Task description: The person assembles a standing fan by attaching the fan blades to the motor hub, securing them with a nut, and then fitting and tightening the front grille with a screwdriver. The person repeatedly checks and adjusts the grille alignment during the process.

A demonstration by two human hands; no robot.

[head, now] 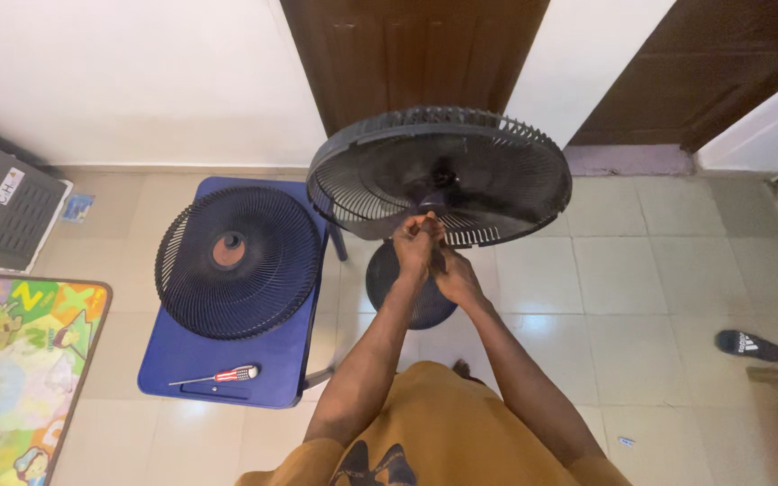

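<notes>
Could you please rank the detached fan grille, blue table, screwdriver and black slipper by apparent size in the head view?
1. blue table
2. detached fan grille
3. screwdriver
4. black slipper, close to the screwdriver in length.

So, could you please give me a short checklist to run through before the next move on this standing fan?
1. Both hands at the fan's centre: left hand and right hand meet at the rear grille's lower edge: ok.
2. Front grille off and flat on the blue table: ok.
3. Screwdriver within reach on the table's near edge: ok.
4. Fan base flat on the floor tiles: ok.
5. What the fingers grip: cannot tell, hidden by the hands.
6. Blades removed or not: cannot tell.
</notes>
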